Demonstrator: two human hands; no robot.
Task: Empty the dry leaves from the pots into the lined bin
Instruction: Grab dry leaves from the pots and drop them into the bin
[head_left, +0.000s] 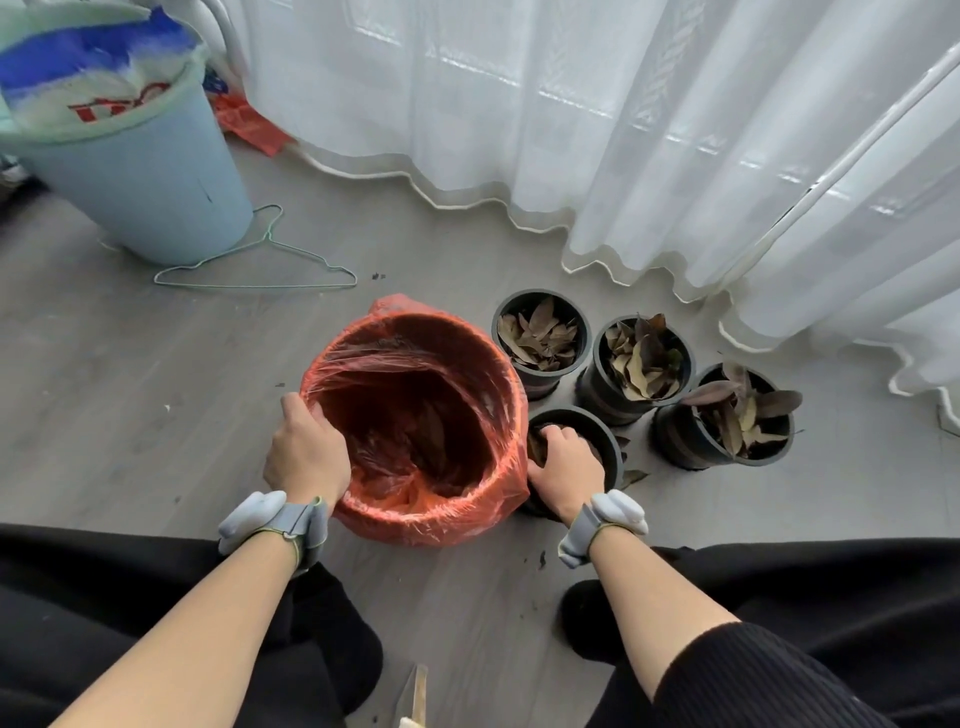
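Black-trousered knees (130, 597) frame a grey floor (130, 389) edged by a white curtain (571, 104), with a blue bucket (156, 197) and wire hanger (254, 270) beyond. Left grip (306, 452) closes over the rim of the orange-lined bin (415, 525) at centre. Right grip (566, 465) curls its fingers into the nearest pot (608, 431), just beside the bin (what they clasp cannot be told). Three more pots (597, 395) hold dry leaves (641, 358).
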